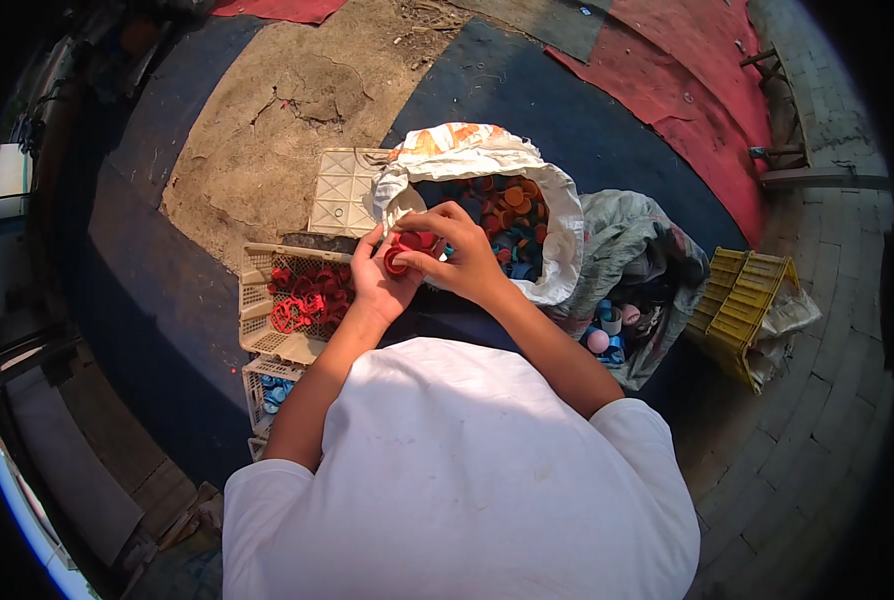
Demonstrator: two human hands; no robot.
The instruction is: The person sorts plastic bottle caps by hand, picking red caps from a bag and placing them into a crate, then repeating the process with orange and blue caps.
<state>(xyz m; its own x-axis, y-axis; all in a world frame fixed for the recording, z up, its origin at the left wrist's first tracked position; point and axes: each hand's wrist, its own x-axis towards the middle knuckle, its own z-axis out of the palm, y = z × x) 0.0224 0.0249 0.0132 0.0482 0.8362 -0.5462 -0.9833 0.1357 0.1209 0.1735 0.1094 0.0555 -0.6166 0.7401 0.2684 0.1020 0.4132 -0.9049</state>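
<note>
My left hand (385, 280) is cupped palm up around several small red plastic pieces (417, 241). Over it, my right hand (465, 255) pinches a round red piece (396, 262) between thumb and fingers. Both hands are at the left edge of an open white sack (565, 215), which holds many orange, red and teal round caps (515, 200). To the left of my left hand, a beige crate (257, 290) contains red ring-like parts (307, 300).
A grey-green sack (607, 220) with pink and blue items stands right of the white one. Farther right is a yellow crate (742, 300). A beige crate (342, 190) lies beyond my hands, and a smaller one (254, 395) with blue parts is near my left forearm.
</note>
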